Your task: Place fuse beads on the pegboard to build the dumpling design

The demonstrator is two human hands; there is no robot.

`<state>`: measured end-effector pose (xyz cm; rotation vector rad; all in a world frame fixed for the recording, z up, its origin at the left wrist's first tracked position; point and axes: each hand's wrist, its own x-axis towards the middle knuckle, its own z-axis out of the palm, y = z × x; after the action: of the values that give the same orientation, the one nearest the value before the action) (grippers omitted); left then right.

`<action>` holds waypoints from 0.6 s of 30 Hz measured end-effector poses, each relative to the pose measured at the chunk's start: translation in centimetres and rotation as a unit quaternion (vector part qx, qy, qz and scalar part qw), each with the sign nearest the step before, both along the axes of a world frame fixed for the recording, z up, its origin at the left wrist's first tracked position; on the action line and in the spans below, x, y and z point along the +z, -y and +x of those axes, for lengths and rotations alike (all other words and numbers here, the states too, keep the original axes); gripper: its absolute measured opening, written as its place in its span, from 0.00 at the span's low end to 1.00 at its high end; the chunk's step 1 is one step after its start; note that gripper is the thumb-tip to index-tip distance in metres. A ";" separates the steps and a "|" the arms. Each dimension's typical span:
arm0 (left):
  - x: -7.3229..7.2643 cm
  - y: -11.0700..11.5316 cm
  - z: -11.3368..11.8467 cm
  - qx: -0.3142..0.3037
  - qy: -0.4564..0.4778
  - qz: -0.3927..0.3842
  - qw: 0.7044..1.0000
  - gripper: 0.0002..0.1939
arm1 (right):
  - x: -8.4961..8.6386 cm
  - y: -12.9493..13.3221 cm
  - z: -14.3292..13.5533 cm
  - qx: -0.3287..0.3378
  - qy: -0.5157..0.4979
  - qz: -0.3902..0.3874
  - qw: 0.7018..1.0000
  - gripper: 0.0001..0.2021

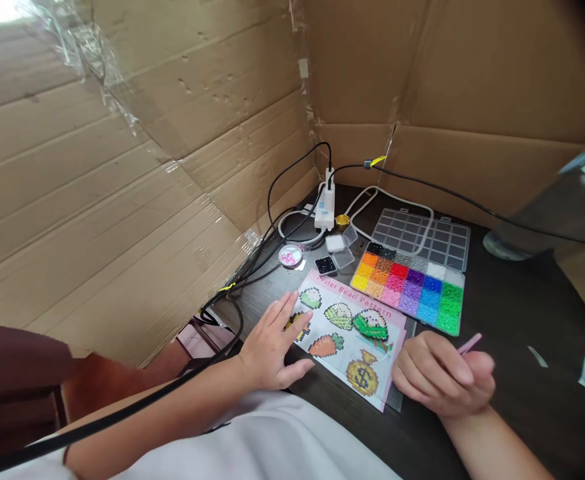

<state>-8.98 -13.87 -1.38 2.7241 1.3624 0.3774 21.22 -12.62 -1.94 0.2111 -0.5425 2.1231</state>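
My left hand (275, 343) lies with its fingers spread over the left edge of the bead pattern sheet (332, 347), partly covering one printed picture. My right hand (445, 373) is curled around a thin pink tool (470, 344) at the sheet's right edge, and the tool's lower end is hidden. Printed on the sheet are a carrot, a money bag and several other figures. Beads appear to lie on the green-and-white figure (371, 325). A clear grid board shows from under the sheet's right side. Behind it sits an open bead box (409, 283) with many colours.
Small open boxes, one with black beads (325, 265), and a round dish (291, 256) with pink beads stand behind the sheet. Further back are a white power strip (325, 207), cables and a gold cup (343, 221). Cardboard walls (362, 73) enclose the table; a clear container (537, 213) stands right.
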 end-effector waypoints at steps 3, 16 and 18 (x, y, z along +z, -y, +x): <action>-0.1 0.1 0.0 -0.001 -0.006 0.001 1.000 0.43 | 0.3 -0.2 -0.4 0.038 -0.031 -0.002 0.999 0.33; 0.3 -0.1 0.0 -0.005 0.002 0.003 1.000 0.40 | 1.2 -1.0 0.5 -0.115 0.174 0.067 0.976 0.39; 0.3 -0.2 0.1 0.001 -0.002 -0.004 1.000 0.39 | 1.0 -1.0 0.7 -0.216 0.216 0.080 0.949 0.37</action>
<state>-8.93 -13.68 -1.09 2.7184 1.3646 0.3673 21.92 -11.67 -0.93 -0.2721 -0.9266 1.6947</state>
